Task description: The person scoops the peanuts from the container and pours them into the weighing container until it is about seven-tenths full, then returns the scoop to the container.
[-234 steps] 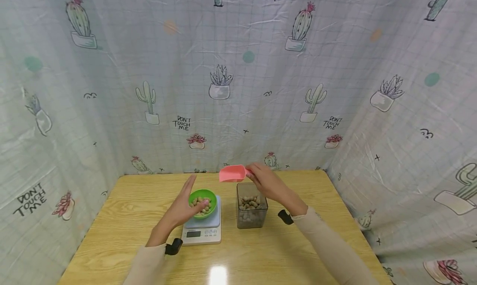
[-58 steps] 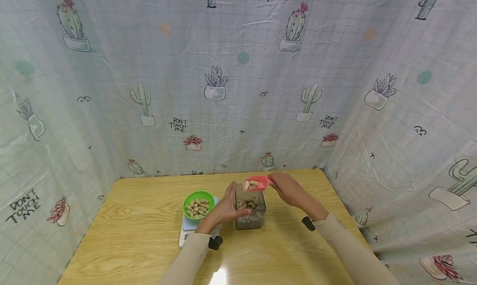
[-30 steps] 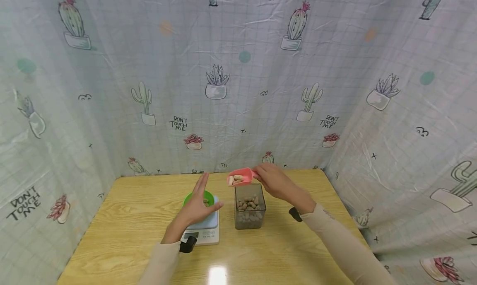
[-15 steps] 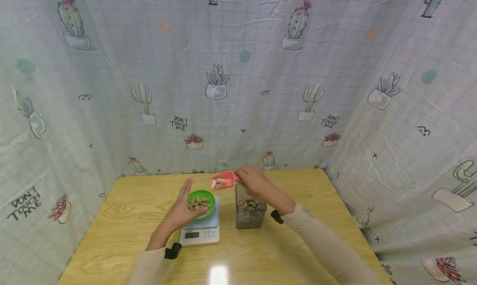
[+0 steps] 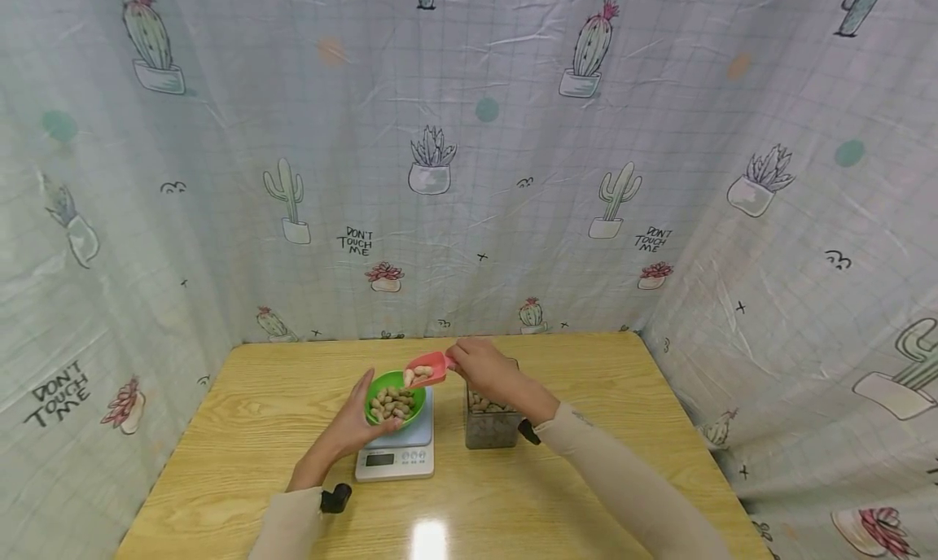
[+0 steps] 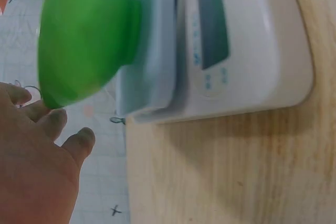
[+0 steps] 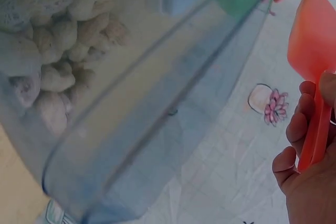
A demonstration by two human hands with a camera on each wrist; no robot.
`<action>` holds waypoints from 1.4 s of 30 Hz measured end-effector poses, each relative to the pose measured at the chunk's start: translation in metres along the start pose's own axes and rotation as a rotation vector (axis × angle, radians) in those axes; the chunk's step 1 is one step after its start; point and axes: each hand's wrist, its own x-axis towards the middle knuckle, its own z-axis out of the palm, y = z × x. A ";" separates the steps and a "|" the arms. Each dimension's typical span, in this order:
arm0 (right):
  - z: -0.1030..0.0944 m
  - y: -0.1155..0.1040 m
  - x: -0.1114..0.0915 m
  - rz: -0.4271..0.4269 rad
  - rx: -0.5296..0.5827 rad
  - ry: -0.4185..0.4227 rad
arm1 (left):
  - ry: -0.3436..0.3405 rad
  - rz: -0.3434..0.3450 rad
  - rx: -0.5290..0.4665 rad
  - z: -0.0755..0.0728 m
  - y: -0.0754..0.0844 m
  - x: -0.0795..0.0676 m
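Observation:
My right hand [image 5: 479, 369] grips the handle of a pink scoop [image 5: 437, 367]; a few peanuts [image 5: 420, 373] lie in it. Its front lip overlaps the right rim of a green bowl [image 5: 372, 417] in the head view. More peanuts [image 5: 392, 401] fill the bowl, which sits on a kitchen scale [image 5: 418, 462]. Around the bowl's left side my left hand [image 5: 348, 426] is spread, thumb toward the front. The left wrist view has its fingertips [image 6: 58, 121] right at the bowl's rim. In the right wrist view the scoop's handle [image 7: 315, 135] lies across my fingers.
A clear grey container [image 5: 489, 434] of peanuts stands right of the scale, partly behind my right wrist. Both stand on a wooden table [image 5: 586, 479]. A printed curtain [image 5: 484, 218] hangs behind the table and along both sides.
The scoop has come left with its peanuts, from over the container to the bowl's right rim, and lower. My left hand has moved from beside the container to the bowl.

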 end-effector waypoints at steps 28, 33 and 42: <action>-0.023 -0.028 0.042 -0.181 -0.449 -0.231 | -0.008 -0.034 -0.018 0.010 -0.014 0.003; -0.033 -0.025 0.042 -0.135 -0.398 -0.238 | -0.001 -0.027 -0.015 0.009 -0.014 0.003; -0.036 -0.014 0.030 -0.057 -0.203 -0.135 | 0.007 -0.022 0.004 0.008 -0.012 0.001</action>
